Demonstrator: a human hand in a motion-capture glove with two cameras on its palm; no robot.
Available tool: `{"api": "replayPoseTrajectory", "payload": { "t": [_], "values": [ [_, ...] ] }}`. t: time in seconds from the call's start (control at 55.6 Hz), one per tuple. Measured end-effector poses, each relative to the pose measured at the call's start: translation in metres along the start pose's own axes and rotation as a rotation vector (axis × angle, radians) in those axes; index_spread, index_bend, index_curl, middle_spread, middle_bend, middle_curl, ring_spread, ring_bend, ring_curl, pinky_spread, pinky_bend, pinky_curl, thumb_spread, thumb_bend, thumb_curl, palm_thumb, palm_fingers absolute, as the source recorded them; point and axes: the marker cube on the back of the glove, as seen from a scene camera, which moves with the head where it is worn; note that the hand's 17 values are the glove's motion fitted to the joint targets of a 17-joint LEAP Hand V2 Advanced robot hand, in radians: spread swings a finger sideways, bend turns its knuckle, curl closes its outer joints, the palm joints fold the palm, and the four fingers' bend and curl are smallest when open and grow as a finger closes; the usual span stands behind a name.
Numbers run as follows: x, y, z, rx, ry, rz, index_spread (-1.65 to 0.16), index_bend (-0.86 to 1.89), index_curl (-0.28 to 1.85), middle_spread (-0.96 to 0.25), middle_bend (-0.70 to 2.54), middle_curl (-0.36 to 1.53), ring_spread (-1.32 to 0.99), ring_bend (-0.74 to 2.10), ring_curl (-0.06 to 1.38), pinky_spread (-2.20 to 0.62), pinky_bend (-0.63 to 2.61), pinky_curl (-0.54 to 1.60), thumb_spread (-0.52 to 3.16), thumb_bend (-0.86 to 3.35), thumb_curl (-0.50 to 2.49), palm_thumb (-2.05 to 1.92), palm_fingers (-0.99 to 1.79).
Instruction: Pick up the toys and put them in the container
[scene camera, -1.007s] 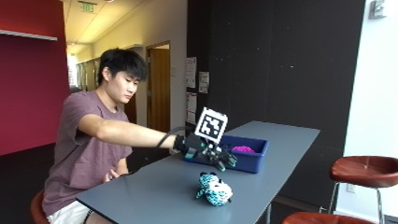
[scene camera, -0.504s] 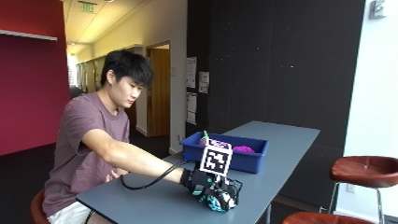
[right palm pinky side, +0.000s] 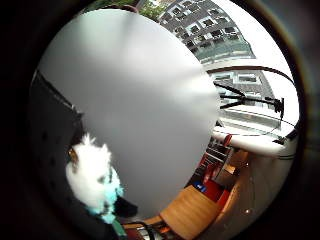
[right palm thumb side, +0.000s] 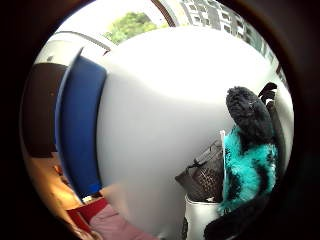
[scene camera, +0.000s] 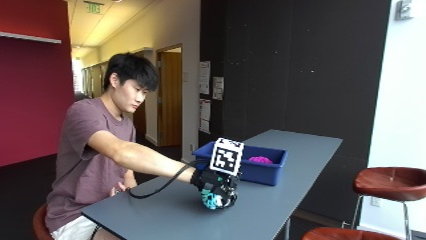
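On the grey table (scene camera: 266, 210), near its front end, we saw the gloved right hand (scene camera: 214, 184) curled down over the turquoise-and-black plush toy (scene camera: 214, 199) — fingers wrapped around its top, the toy seemingly resting on the tabletop or only just clear of it; we could not tell which. From the thumb-side palm view the toy's striped fur (right palm thumb side: 250, 160) sat right against the palm, and from the little-finger side a white, fluffy part of it (right palm pinky side: 92, 175) showed close by. Just beyond the hand stood the blue container (scene camera: 256, 170), with a pink toy (scene camera: 259, 160) already lying inside it.

We judged the pick-up to be in hand and the carry not yet made. The risk we saw lay in the grasp itself: soft fur gives little to hold, so the toy might slip free during the lift. The container's near wall also stood close — a low, hurried carry could catch the toy on the rim and knock it back onto the table.
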Motion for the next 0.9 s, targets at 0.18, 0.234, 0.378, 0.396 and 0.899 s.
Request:
{"api": "replayPoseTrajectory", "payload": {
  "t": [0.18, 0.234, 0.378, 0.396, 0.899],
  "values": [
    [-0.042, 0.036, -0.082, 0.042, 0.095, -0.107, -0.24, 0.98, 0.79, -0.21, 1.2, 0.73, -0.39, 1.15, 0.58, -0.28, 0.82, 0.47, 0.8, 0.13, 0.68, 0.52, 1.19],
    [-0.052, 0.043, -0.105, 0.075, 0.093, -0.141, -0.24, 1.01, 0.82, -0.2, 1.23, 0.75, -0.39, 1.18, 0.59, -0.29, 0.84, 0.48, 0.77, 0.12, 0.7, 0.52, 1.16],
    [-0.097, 0.054, -0.177, 0.208, 0.03, -0.139, -0.22, 1.05, 0.87, -0.19, 1.27, 0.77, -0.38, 1.22, 0.61, -0.29, 0.89, 0.51, 0.7, 0.1, 0.77, 0.53, 1.12],
    [-0.105, 0.054, -0.184, 0.221, 0.02, -0.147, -0.22, 1.05, 0.88, -0.19, 1.28, 0.77, -0.38, 1.23, 0.61, -0.29, 0.88, 0.51, 0.69, 0.1, 0.77, 0.53, 1.11],
    [-0.302, 0.015, -0.227, 0.387, 0.042, -0.288, -0.2, 1.05, 0.96, -0.17, 1.31, 0.78, -0.36, 1.26, 0.63, -0.3, 0.93, 0.55, 0.6, 0.04, 0.96, 0.54, 1.07]
  ]
}}
